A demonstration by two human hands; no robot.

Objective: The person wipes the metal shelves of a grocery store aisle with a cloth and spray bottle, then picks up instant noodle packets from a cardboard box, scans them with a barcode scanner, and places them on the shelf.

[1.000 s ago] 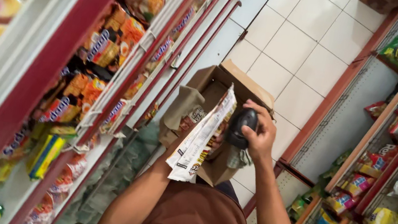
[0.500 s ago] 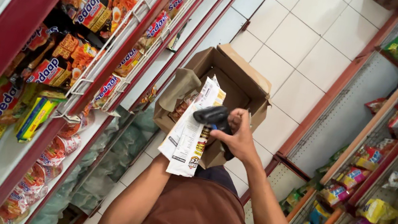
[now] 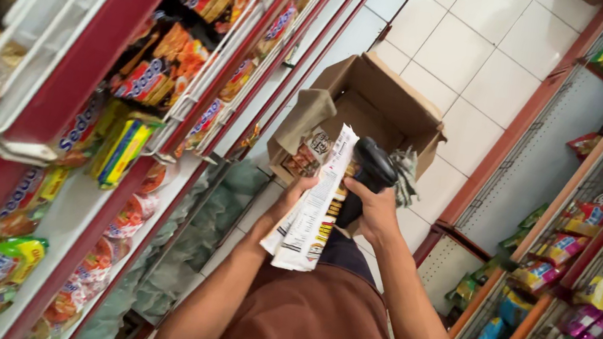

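My left hand (image 3: 292,195) grips a white printed packet (image 3: 312,209), holding it upright in front of my brown shirt. Right beside it, my right hand (image 3: 373,210) is closed round the handle of a black handheld scanner (image 3: 366,176), whose head points toward the packet. Just beyond both hands stands an open brown cardboard box (image 3: 394,100) on the floor, with a folded cloth and several packets inside.
Red-framed shelves (image 3: 92,67) packed with colourful snack packets line my left side. A second rack (image 3: 583,250) with hanging packets runs along the right. White floor tiles (image 3: 477,53) stretch down the narrow aisle behind the box.
The view has shifted, and the box and my hands now sit nearer the frame's middle. My right hand with the scanner has dropped from above the packet to beside it.
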